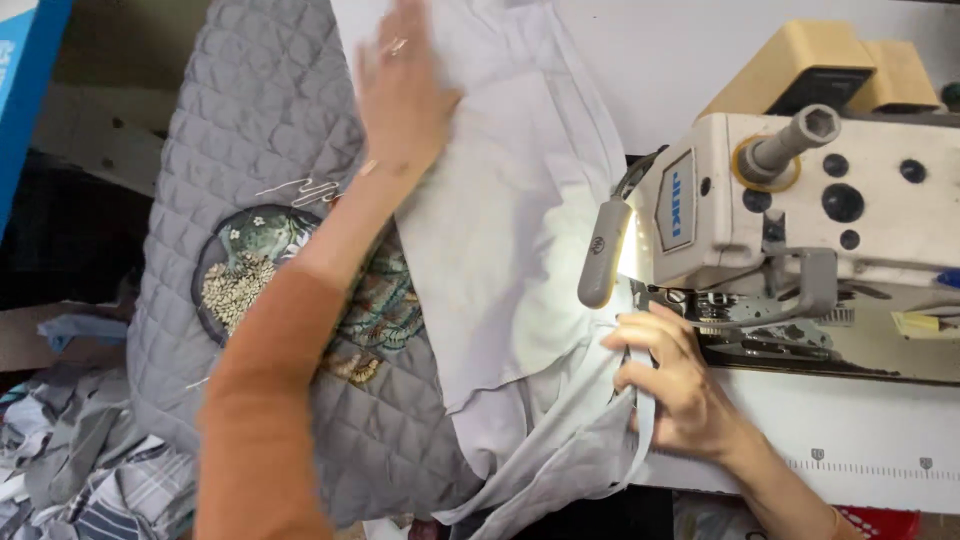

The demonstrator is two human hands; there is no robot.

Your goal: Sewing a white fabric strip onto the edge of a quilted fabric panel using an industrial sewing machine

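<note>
Two hands on pale fabric (500,230), left hand (400,95) flat, fingers spread, right hand (665,385) pinching its edge.

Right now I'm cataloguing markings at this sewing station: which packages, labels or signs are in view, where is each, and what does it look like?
Box: top left corner, blue carton edge with pale print.
Badge: front face of the cream sewing machine, upright rectangle, blue lettering on grey.
Ruler strip: front edge of the white table, right of the right hand, dark ticks and small numerals.
Tag: right edge, small yellow slip.
No screens.
</note>
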